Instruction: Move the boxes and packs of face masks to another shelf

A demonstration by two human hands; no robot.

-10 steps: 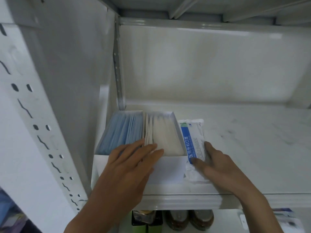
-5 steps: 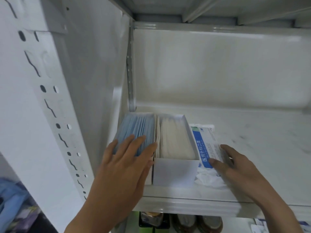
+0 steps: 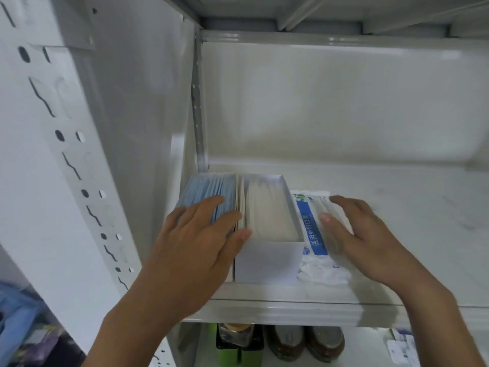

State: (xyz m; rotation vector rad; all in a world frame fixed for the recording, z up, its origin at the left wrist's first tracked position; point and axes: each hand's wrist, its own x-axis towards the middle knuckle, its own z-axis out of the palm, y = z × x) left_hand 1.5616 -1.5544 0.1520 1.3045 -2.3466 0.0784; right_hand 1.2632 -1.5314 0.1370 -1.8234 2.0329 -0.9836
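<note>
Fingers (image 3: 211, 207) spread on blue masks (image 3: 209, 192), right hand (image 3: 354, 234) flat on pack (image 3: 313, 226)

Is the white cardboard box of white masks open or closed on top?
Open. The white cardboard box has no lid on top, so the white masks standing inside it show.

1. A white metal shelf (image 3: 397, 213) carried everything at its near left corner.
2. A box of blue masks (image 3: 209, 192) stood farthest left.
3. A box of white masks (image 3: 267, 258) touched its right side.
4. A plastic mask pack (image 3: 312, 229) lay just right of that.
</note>
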